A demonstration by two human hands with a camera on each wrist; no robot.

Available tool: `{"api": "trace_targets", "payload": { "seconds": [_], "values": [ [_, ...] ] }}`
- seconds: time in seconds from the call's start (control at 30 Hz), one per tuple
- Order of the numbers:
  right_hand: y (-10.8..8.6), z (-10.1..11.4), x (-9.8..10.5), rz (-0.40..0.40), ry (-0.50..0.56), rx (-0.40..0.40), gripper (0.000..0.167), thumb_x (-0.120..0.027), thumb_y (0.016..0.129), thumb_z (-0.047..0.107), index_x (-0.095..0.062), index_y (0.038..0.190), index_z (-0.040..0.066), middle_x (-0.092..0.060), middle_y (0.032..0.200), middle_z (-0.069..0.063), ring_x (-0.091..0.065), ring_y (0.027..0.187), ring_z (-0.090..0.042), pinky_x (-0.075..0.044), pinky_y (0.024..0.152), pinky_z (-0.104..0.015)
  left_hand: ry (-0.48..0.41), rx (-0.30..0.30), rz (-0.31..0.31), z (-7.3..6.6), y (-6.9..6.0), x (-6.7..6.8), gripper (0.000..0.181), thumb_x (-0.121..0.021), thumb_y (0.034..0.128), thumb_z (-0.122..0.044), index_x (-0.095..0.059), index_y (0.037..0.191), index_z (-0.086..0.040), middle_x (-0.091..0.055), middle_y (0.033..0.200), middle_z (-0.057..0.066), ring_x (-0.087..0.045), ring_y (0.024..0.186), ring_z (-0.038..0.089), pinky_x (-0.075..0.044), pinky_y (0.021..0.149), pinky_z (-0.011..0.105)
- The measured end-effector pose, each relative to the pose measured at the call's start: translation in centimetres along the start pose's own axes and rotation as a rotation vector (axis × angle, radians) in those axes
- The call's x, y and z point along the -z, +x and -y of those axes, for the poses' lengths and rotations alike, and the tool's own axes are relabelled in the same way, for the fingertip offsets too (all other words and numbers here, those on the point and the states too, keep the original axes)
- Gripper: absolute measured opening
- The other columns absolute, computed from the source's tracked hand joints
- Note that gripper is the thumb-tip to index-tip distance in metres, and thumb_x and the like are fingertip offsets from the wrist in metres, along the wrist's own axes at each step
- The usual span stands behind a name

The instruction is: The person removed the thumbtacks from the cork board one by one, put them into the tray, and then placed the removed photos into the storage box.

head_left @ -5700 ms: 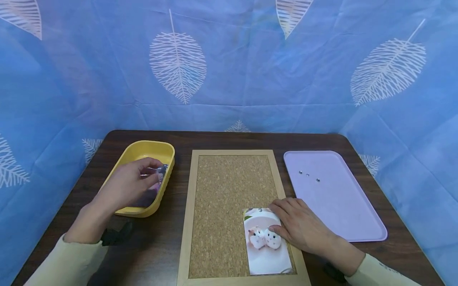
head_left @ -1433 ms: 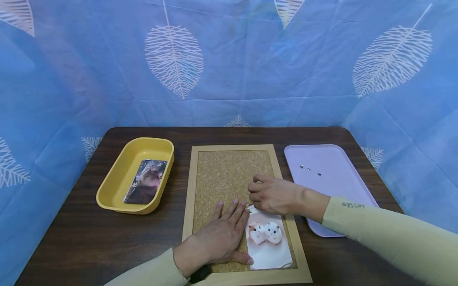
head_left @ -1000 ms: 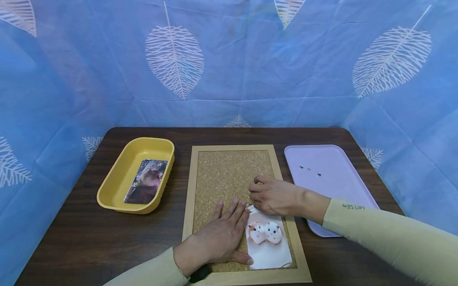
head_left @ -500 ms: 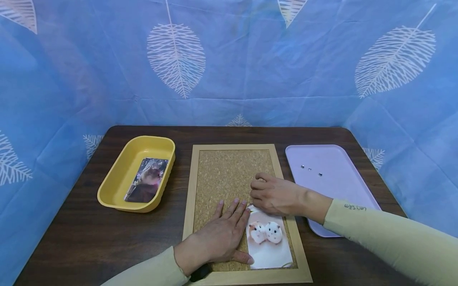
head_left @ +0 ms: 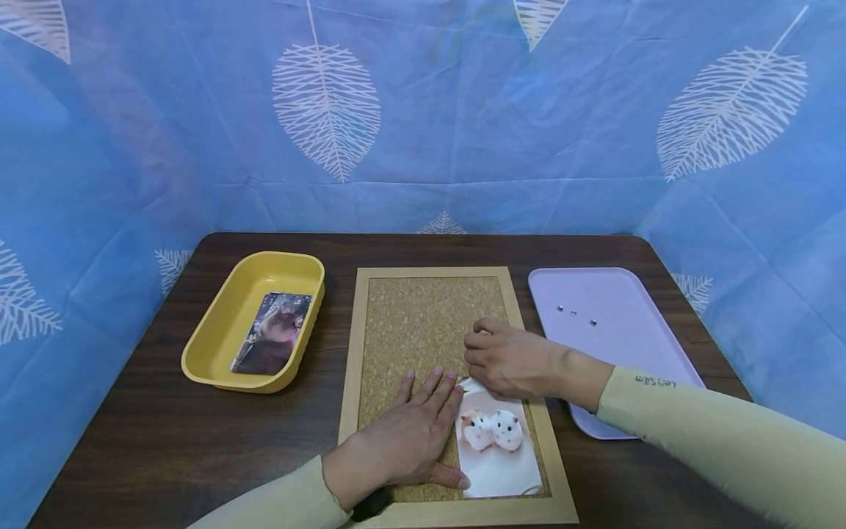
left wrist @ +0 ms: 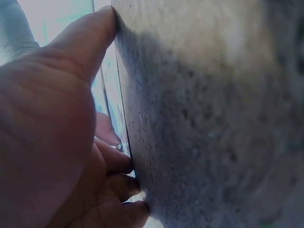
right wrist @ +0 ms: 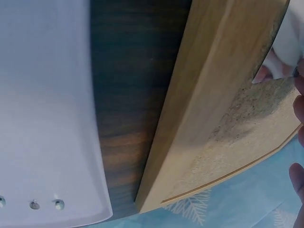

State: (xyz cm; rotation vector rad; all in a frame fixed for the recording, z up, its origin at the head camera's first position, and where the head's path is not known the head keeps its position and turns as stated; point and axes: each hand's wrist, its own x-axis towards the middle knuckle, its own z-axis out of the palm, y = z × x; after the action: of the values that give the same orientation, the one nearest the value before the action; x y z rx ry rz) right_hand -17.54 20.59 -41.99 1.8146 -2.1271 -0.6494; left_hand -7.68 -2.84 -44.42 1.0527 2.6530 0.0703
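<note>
A photo of two white toy-like animals (head_left: 492,448) lies on the lower right of a wood-framed cork board (head_left: 432,316). My left hand (head_left: 403,441) rests flat on the cork with fingers spread, thumb and index finger touching the photo's left edge. In the left wrist view, the fingertips of that hand (left wrist: 52,128) meet the board's surface. At the photo's top edge my right hand (head_left: 512,360) has its fingers curled in, over the spot where a small silver push pin showed earlier. That pin is hidden under the fingers now.
On the left stands a yellow basket (head_left: 218,323) with a stack of photos (head_left: 274,334) in it. A lilac tray (head_left: 634,338) on the right bears small silver push pins (head_left: 593,322). A blue leaf-patterned cloth (head_left: 463,110) hangs behind the dark wooden table (head_left: 165,441).
My left hand has left the yellow basket and lies on the cork board. My right hand has moved from the photo's right edge to its top. Over the last second both hands barely move.
</note>
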Motion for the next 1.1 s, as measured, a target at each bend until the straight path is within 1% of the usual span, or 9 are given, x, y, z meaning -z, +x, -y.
{"api": "trace_targets", "payload": {
  "seconds": [0.17,0.3,0.43,0.6,0.73,0.83,1.1],
  "values": [
    [0.15,0.08,0.29,0.046,-0.053,0.028,0.019,-0.058,0.106,0.030,-0.073,0.100,0.020,-0.067,0.098,0.006,-0.054,0.102,-0.019,-0.046,0.106,-0.042,-0.010,-0.002,0.000,0.01,0.00,0.02,0.120,-0.054,0.0850,-0.088,-0.022,0.169,-0.008,-0.015,0.177,0.014,-0.012,0.164,0.031,-0.019,0.129,0.062],
    [0.20,0.09,0.38,0.067,-0.075,0.038,0.018,-0.058,0.107,0.029,-0.073,0.103,0.019,-0.067,0.100,0.006,-0.054,0.102,-0.018,-0.046,0.107,-0.042,-0.015,-0.006,0.001,0.06,0.01,-0.02,0.120,-0.053,0.0854,-0.087,-0.021,0.169,-0.008,-0.015,0.177,0.014,-0.012,0.164,0.031,-0.019,0.129,0.063],
    [0.25,0.06,0.40,0.064,-0.075,0.045,0.018,-0.058,0.106,0.028,-0.073,0.102,0.019,-0.066,0.099,0.006,-0.054,0.102,-0.018,-0.046,0.108,-0.042,-0.016,-0.008,-0.003,0.09,0.04,-0.12,0.119,-0.053,0.0858,-0.087,-0.021,0.169,-0.008,-0.015,0.177,0.013,-0.012,0.164,0.031,-0.019,0.129,0.063],
    [0.34,0.06,0.34,0.052,-0.065,0.045,0.019,-0.056,0.107,0.028,-0.072,0.101,0.019,-0.066,0.097,0.005,-0.053,0.099,-0.018,-0.046,0.107,-0.042,-0.002,-0.006,-0.004,0.09,0.07,-0.22,0.120,-0.053,0.0853,-0.088,-0.021,0.169,-0.008,-0.015,0.177,0.013,-0.013,0.164,0.031,-0.019,0.129,0.063],
    [0.36,0.06,0.38,0.059,-0.070,0.048,0.020,-0.056,0.107,0.029,-0.072,0.102,0.019,-0.066,0.098,0.005,-0.052,0.099,-0.018,-0.046,0.106,-0.042,-0.001,-0.008,-0.004,0.08,0.08,-0.23,0.120,-0.053,0.0849,-0.088,-0.022,0.169,-0.008,-0.015,0.177,0.014,-0.013,0.164,0.032,-0.019,0.129,0.063],
    [0.32,0.06,0.34,0.067,-0.078,0.048,0.020,-0.057,0.107,0.031,-0.072,0.103,0.019,-0.066,0.099,0.006,-0.052,0.099,-0.019,-0.046,0.105,-0.042,-0.008,-0.007,-0.001,0.06,0.09,-0.20,0.120,-0.054,0.0848,-0.088,-0.022,0.169,-0.008,-0.015,0.177,0.014,-0.013,0.164,0.032,-0.019,0.129,0.063],
    [0.23,0.14,0.08,0.062,-0.064,0.012,0.026,-0.064,0.101,0.043,-0.074,0.103,0.019,-0.069,0.100,0.005,-0.053,0.100,-0.019,-0.045,0.101,-0.041,0.008,-0.007,-0.003,0.09,0.11,-0.23,0.121,-0.054,0.0843,-0.088,-0.023,0.169,-0.008,-0.016,0.177,0.014,-0.013,0.164,0.032,-0.020,0.129,0.062]
  ]
}}
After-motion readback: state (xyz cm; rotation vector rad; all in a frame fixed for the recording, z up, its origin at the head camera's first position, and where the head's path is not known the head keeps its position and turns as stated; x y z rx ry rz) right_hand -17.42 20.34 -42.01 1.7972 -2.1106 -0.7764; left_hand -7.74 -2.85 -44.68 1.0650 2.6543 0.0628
